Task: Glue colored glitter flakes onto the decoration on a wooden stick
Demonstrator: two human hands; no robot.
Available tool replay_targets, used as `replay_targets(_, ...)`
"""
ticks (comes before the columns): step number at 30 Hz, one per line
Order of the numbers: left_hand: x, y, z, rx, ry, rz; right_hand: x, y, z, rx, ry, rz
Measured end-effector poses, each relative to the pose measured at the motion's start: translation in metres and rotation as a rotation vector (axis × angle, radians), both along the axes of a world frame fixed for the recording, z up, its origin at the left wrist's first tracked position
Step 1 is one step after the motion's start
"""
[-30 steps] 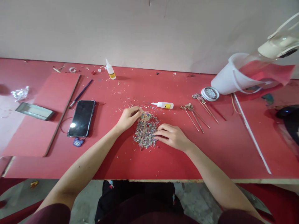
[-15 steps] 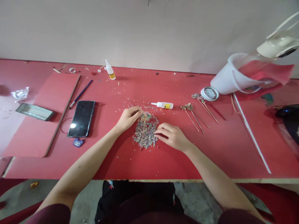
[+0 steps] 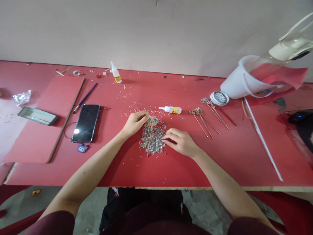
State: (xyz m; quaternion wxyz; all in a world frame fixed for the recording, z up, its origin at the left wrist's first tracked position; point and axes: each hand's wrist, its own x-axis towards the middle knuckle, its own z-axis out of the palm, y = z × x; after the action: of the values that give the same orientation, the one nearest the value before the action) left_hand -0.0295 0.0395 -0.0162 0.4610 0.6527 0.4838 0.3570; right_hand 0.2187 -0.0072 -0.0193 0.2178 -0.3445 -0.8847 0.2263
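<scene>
pin [image 3: 150, 138] over flakes [image 3: 158, 141]

left hand [image 3: 135, 124] seems to have a narrow pinch on the pin's far, ornate end, prob. to steady it; stem runs near across the flakes, mid desk [image 3: 137, 176]. right hand [image 3: 179, 142] is at the flakes' right edge, fingers bent, gap narrow; can't tell if it's got a bit. flakes sit btwn the hands, presumably for quick reach. bottle [image 3: 173, 110] lies on its side just beyond, nozzle left, handy for right hand i'd guess. 2nd bottle [image 3: 115, 75] stands upright farther off, to the left, maybe a spare. other pins [image 3: 198, 112] lie at right, heads far, likely kept clear of the mess.
</scene>
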Motion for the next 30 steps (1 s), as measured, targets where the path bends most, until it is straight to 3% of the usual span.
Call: replay_targets(30, 0.0000, -0.0001, 0.0013, 0.004, 0.018, -0.004, 0.0031, 0.0021, 0.0023, -0.057, 0.026, 0.022)
